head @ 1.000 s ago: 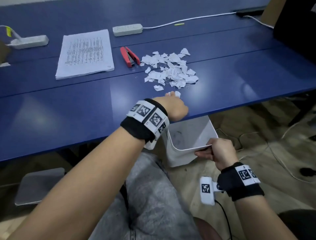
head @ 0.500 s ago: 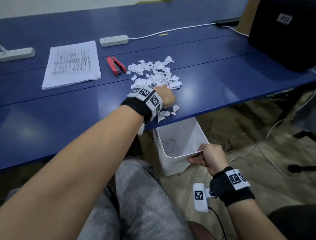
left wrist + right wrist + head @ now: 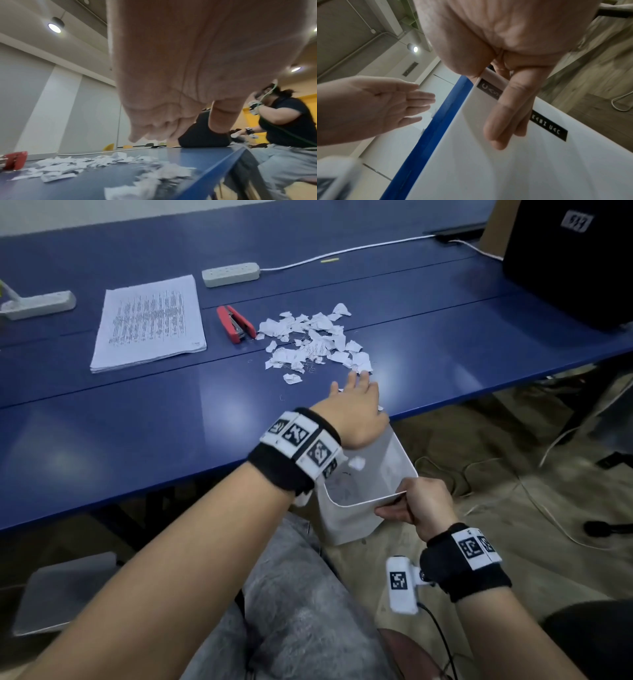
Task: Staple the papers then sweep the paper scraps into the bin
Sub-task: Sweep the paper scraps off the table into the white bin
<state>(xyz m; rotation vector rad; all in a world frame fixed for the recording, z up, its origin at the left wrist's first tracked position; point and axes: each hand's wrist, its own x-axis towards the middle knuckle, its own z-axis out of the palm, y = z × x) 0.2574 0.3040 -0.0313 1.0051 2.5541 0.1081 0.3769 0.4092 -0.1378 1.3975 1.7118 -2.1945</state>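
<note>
A heap of torn paper scraps [image 3: 313, 340] [image 3: 96, 162] lies on the blue table [image 3: 137, 419]. My left hand [image 3: 356, 402] [image 3: 385, 105] is at the table's front edge just below the heap, fingers straight, holding nothing. A white bin [image 3: 368, 474] [image 3: 505, 169] hangs under that edge; my right hand [image 3: 416, 503] [image 3: 506, 111] grips its near rim. One scrap [image 3: 356, 463] is inside the bin. The paper stack [image 3: 150, 321] lies at the left, a red stapler [image 3: 236, 323] [image 3: 14, 160] beside it.
Two white power strips [image 3: 230, 273] [image 3: 37, 304] and a white cable [image 3: 342, 251] lie at the back. A black case [image 3: 568, 258] stands at the right end. Cables [image 3: 534, 498] trail on the floor. Another person [image 3: 288, 121] sits beyond the table.
My left hand pulled scraps to the table edge and over it, and has opened out flat. A scrap has dropped into the bin. The right hand keeps holding the bin.
</note>
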